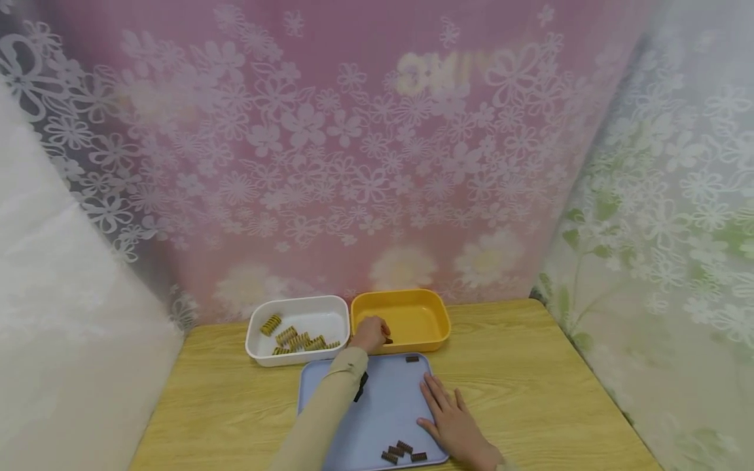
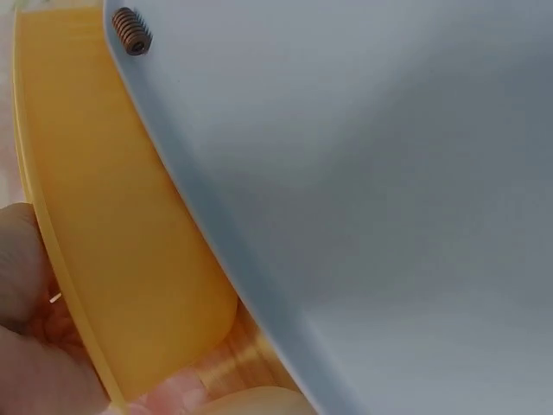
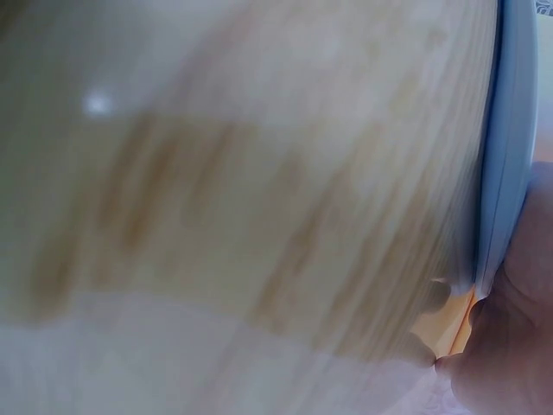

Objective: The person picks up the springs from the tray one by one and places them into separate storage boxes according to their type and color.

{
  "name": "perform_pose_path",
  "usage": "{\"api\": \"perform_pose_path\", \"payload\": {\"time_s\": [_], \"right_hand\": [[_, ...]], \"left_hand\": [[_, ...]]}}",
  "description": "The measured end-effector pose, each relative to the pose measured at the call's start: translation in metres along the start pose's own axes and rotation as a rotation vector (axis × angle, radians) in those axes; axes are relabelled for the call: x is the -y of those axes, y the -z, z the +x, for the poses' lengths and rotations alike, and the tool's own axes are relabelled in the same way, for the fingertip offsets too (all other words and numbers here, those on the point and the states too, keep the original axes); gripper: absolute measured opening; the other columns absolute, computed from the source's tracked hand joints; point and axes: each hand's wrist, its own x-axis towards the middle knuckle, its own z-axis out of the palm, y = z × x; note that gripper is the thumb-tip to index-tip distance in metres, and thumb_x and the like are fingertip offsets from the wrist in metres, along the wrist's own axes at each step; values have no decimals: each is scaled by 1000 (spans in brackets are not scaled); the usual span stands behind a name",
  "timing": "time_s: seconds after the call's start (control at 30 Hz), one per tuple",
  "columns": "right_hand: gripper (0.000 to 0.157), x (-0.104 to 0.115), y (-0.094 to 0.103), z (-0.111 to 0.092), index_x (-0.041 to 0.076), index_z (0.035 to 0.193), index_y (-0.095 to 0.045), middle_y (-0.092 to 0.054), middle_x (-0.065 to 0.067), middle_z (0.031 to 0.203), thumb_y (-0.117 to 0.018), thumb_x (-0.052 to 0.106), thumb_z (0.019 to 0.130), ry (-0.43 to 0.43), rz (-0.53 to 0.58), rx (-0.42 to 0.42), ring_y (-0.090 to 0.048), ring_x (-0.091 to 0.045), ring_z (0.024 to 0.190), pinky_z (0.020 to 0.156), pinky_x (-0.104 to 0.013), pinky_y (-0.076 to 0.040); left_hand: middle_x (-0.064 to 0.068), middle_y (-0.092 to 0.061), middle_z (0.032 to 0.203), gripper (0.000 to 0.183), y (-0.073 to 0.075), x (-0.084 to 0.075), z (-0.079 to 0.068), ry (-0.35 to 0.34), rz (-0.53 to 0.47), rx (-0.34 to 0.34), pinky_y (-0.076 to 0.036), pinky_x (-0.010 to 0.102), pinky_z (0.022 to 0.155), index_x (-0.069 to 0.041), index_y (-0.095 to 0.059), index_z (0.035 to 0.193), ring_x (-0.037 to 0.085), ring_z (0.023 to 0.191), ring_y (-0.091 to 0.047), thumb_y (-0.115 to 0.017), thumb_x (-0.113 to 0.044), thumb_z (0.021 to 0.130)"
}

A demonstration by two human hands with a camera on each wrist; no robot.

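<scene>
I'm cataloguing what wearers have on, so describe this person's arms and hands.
The left hand and right hand are ungloved. A long beige sleeve covers the left arm; a small black piece shows beside it. Only a sliver of pale fabric shows on the right arm.

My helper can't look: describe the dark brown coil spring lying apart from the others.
On the wooden-looking table sits a rectangular blue tray. At its far right corner lies the dark brown coil spring, alone; four similar springs cluster at the near edge.
</scene>
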Motion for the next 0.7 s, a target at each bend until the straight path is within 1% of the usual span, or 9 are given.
{"api": "perform_pose_path", "payload": {"time_s": [0.07,0.1,0.2,0.3,0.37,0.47,0.57,0.63,0.7], "right_hand": [[72,1,-1,1,6,154,-41,-34,-12,162,-56,51,99,-12,-9,15,-36,-34,146,105,-69,-37],[72,2,0,1,6,154,-41,-34,-13,162,-57,50,99,-16,-6,24,-36,-35,146,106,-69,-36],[71,4,6,2,3,153,-42,-34,-15,161,-56,48,100,-18,12,44,-36,-36,145,105,-71,-36],[71,7,11,2,1,152,-43,-36,-18,160,-57,47,100,-10,36,43,-36,-38,144,104,-72,-36],[71,9,14,2,1,152,-42,-36,-18,160,-57,47,100,-11,41,45,-37,-39,144,105,-72,-35],[70,10,15,3,1,152,-42,-35,-18,160,-57,46,100,-16,33,53,-36,-39,144,105,-72,-35],[69,11,17,3,0,151,-43,-36,-19,159,-59,44,100,-19,26,58,-37,-40,144,105,-72,-35],[69,12,19,3,-1,151,-44,-37,-20,159,-60,42,100,-18,26,57,-38,-40,144,104,-73,-35],[68,12,20,4,-1,150,-45,-36,-20,159,-61,42,99,-21,30,57,-38,-40,144,103,-73,-36]], "left_hand": [[7,-71,81,8,0,2,0,6,29,-10,-57,34,73,-1,-76,88,24,78,-66,-74,5,83],[8,-72,82,7,0,3,1,5,29,-15,-57,35,74,-1,-76,89,24,79,-66,-75,3,84],[8,-72,83,4,-2,2,3,-16,21,-64,-57,35,73,-2,-76,91,24,78,-66,-76,-2,87],[7,-71,85,5,-4,0,1,-57,-32,-153,-56,33,71,-4,-75,96,21,76,-65,-72,-6,92],[5,-71,86,6,-3,-4,-1,-76,-85,-208,-56,30,71,-6,-74,98,18,76,-65,-70,-10,95],[3,-70,86,9,0,-12,-6,-135,-167,-279,-56,28,71,-8,-74,100,16,76,-64,-68,-15,98],[3,-71,87,13,2,-20,-13,-193,-252,-301,-57,25,73,-6,-74,102,14,79,-66,-67,-17,99],[3,-72,89,15,3,-24,-18,-215,-295,-291,-58,24,75,-5,-73,104,15,82,-67,-66,-17,100],[3,-73,91,16,2,-27,-22,-220,-329,-273,-58,24,77,-4,-73,106,15,84,-68,-65,-18,101]]}}
